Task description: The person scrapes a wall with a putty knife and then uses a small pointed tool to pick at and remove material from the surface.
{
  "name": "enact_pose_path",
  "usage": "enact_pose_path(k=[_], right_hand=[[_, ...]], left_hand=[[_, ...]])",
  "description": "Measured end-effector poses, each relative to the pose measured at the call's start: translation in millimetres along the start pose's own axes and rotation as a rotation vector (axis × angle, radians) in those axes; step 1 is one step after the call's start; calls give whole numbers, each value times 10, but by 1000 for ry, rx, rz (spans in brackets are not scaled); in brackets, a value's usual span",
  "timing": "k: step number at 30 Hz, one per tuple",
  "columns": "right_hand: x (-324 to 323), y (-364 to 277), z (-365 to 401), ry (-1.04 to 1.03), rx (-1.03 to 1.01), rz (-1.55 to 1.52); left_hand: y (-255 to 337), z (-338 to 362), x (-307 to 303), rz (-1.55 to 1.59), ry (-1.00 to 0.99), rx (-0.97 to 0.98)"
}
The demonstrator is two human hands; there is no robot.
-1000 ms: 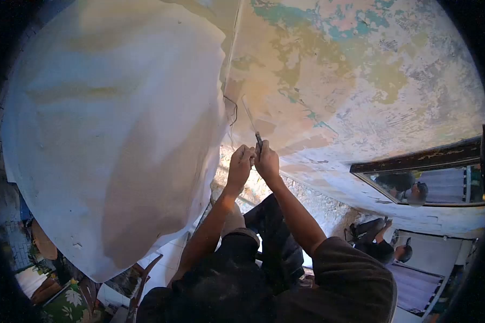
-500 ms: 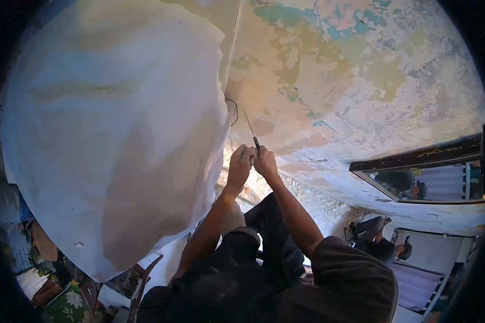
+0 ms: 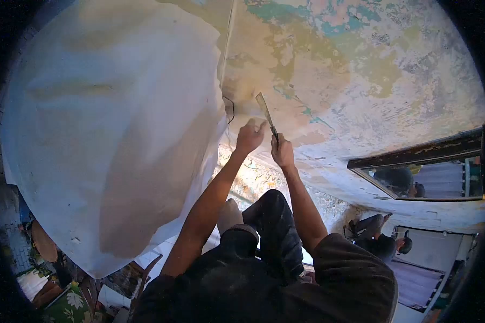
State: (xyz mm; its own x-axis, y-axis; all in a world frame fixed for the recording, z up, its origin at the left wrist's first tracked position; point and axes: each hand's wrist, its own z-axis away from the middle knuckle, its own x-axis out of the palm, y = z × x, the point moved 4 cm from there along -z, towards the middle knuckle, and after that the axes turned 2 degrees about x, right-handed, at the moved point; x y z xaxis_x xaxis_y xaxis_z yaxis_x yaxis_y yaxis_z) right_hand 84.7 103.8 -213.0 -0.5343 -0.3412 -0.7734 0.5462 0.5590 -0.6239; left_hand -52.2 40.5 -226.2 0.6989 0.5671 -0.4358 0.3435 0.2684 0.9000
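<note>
My right hand (image 3: 282, 152) is closed around the dark handle of a long narrow-bladed tool (image 3: 266, 111), whose blade points up and slightly left in front of the wall. Just left of the blade is my left hand (image 3: 250, 137), slightly blurred, with its fingertips a little apart and nothing visible in it. Behind both hands rises a wall (image 3: 328, 70) of patchy, peeling paint. A thin dark wire (image 3: 232, 109) sticks out near the wall's corner, above and left of my left hand.
A large pale sheet (image 3: 118, 129) fills the left side. On the right are a dark-framed mirror (image 3: 439, 180) and a seated person (image 3: 380, 245). My bent knee (image 3: 275, 210) is below the hands. Various items lie at the lower left, beside a curved wooden piece (image 3: 147, 277).
My hands were together at the tool's handle and are now apart. The right hand has moved right with the tool, whose blade now shows its broad side; the left hand has moved up.
</note>
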Motion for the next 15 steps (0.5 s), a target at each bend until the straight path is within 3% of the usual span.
enact_pose_path(k=[1, 6, 9, 11, 15], right_hand=[[-17, -2, -17, -1, -24, 53], [94, 28, -192, 33, -74, 66], [61, -71, -162, 74, -54, 119], [-28, -194, -150, 43, 65, 83], [-42, -230, -231, 86, 16, 129]], left_hand=[[124, 15, 5, 45, -32, -71], [235, 111, 113, 16, -72, 1], [67, 151, 165, 113, -15, 32], [22, 225, 137, 137, 18, 67], [-23, 294, 97, 152, -1, 31]])
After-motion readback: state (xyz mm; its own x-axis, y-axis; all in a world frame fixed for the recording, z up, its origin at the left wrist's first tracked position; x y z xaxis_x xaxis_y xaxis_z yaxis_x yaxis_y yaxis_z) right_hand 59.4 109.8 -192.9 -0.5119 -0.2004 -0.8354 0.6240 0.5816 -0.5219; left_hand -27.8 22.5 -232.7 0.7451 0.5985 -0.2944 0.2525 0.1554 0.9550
